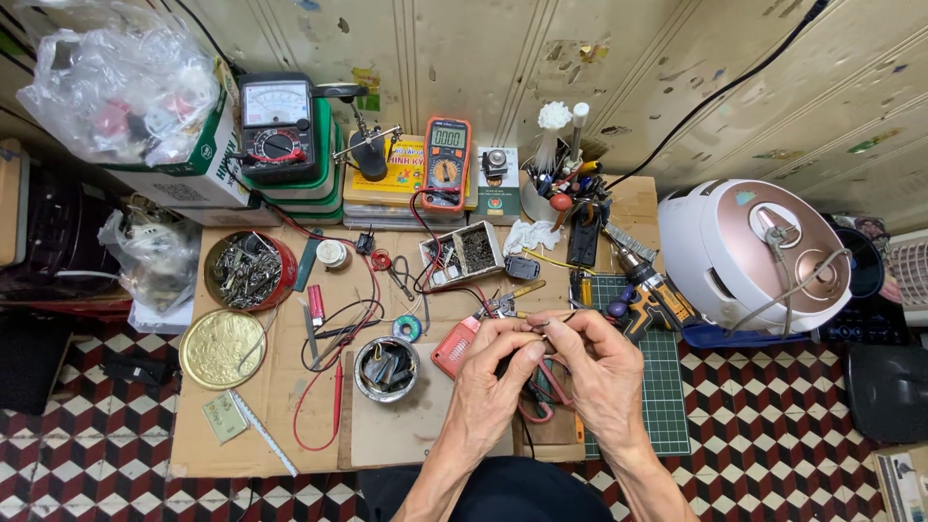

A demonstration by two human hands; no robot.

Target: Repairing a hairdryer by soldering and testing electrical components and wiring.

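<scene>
1. A thin dark wire (553, 324) is sitting pinched between the fingertips of both hands, just below the middle of the frame.
2. It is lying almost level, its free end poking up and right toward the green mat.

Rice cooker (749, 253) — orange multimeter (447, 162).

Orange multimeter (447, 162), black analog meter (277, 126) on green box. Red tin (249, 271), gold lid (221, 349). White-and-rose rice cooker (754, 253). Green gridded cutting mat (661, 375). Red, white, black cube-pattern floor (773, 435).
</scene>
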